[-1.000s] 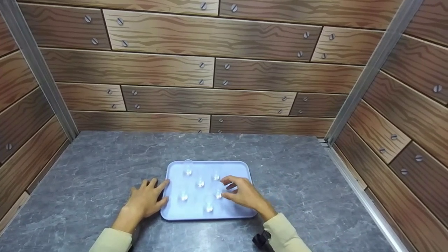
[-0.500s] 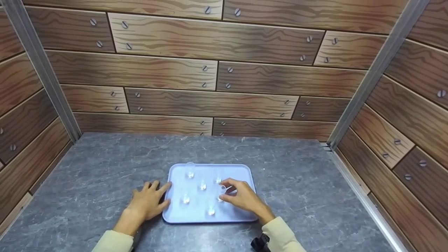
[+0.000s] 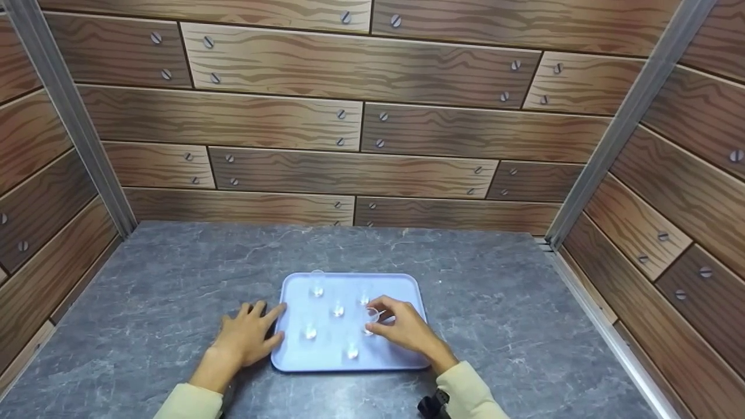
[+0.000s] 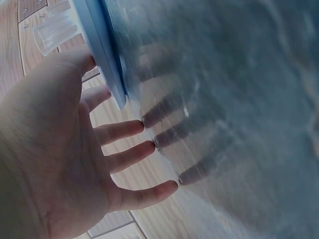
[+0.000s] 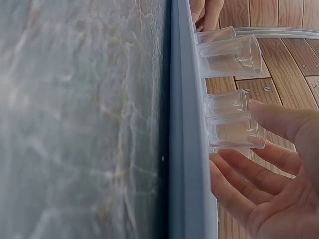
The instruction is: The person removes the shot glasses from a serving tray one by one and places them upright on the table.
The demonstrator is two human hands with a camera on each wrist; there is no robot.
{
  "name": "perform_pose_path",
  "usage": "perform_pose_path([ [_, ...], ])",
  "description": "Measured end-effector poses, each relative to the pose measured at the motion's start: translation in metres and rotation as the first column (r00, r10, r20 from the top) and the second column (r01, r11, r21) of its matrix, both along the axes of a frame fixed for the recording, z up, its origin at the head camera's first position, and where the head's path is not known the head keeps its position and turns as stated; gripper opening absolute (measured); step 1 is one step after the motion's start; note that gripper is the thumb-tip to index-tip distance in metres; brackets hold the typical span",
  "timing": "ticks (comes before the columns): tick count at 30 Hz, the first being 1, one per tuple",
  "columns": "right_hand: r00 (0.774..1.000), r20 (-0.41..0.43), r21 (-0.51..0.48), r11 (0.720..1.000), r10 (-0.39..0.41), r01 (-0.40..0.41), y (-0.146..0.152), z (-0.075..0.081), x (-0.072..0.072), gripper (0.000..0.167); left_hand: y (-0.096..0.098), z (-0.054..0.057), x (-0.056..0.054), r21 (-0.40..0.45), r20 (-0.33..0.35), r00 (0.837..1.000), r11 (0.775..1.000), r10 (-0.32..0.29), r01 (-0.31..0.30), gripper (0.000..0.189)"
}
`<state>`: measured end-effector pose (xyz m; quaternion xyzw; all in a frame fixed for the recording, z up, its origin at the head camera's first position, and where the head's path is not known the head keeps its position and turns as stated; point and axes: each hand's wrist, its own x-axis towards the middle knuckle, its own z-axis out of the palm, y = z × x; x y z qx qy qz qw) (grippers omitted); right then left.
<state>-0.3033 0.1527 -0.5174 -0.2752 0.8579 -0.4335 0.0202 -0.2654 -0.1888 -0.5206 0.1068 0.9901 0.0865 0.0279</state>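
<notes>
On the light blue tray (image 3: 401, 355) stand several small clear cups, upright and spread out. My right hand (image 3: 404, 326) is at the tray's right half, thumb and fingers curled around the sides of one clear cup (image 3: 372, 315). In the right wrist view the thumb lies by the rim of that cup (image 5: 234, 132), with the fingers below it and fingertips close to the tray. My left hand (image 3: 244, 334) is spread at the tray's left edge; thumb and index finger touch the edge, and the other fingertips rest on the table in the left wrist view.
More clear cups stand nearby: a back left cup (image 3: 316, 290), a middle cup (image 3: 337, 309), a front left cup (image 3: 309, 332) and a front cup (image 3: 351, 351). The grey marbled table (image 3: 204, 262) is bounded by wood-patterned walls (image 3: 279, 116).
My right thumb and fingers have come around the cup, whose rim now shows between them. My left hand stays at the tray edge. The head view has shifted slightly.
</notes>
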Motion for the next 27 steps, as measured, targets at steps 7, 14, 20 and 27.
perform_pose_path([
  [7, 1.000, -0.003, -0.001, 1.000, -0.017, 0.017, 0.004, -0.001, 0.000, 0.030, -0.001, 0.000, -0.001, 0.007, -0.005, 1.000, 1.000, 0.000, 0.000, 0.061],
  [14, 1.000, -0.008, -0.013, 1.000, -0.024, 0.024, 0.009, 0.001, 0.001, 0.029, -0.001, 0.000, 0.000, 0.012, -0.002, 1.000, 1.000, -0.004, 0.004, 0.062],
  [20, 0.999, -0.018, -0.020, 0.999, -0.040, 0.040, 0.016, 0.005, -0.001, 0.030, -0.001, 0.001, 0.000, 0.013, -0.012, 1.000, 1.000, -0.003, 0.004, 0.062],
  [27, 0.999, -0.032, -0.033, 0.999, -0.042, 0.041, 0.029, 0.008, -0.002, 0.029, -0.001, 0.001, 0.001, 0.014, 0.010, 1.000, 1.000, -0.004, 0.003, 0.062],
])
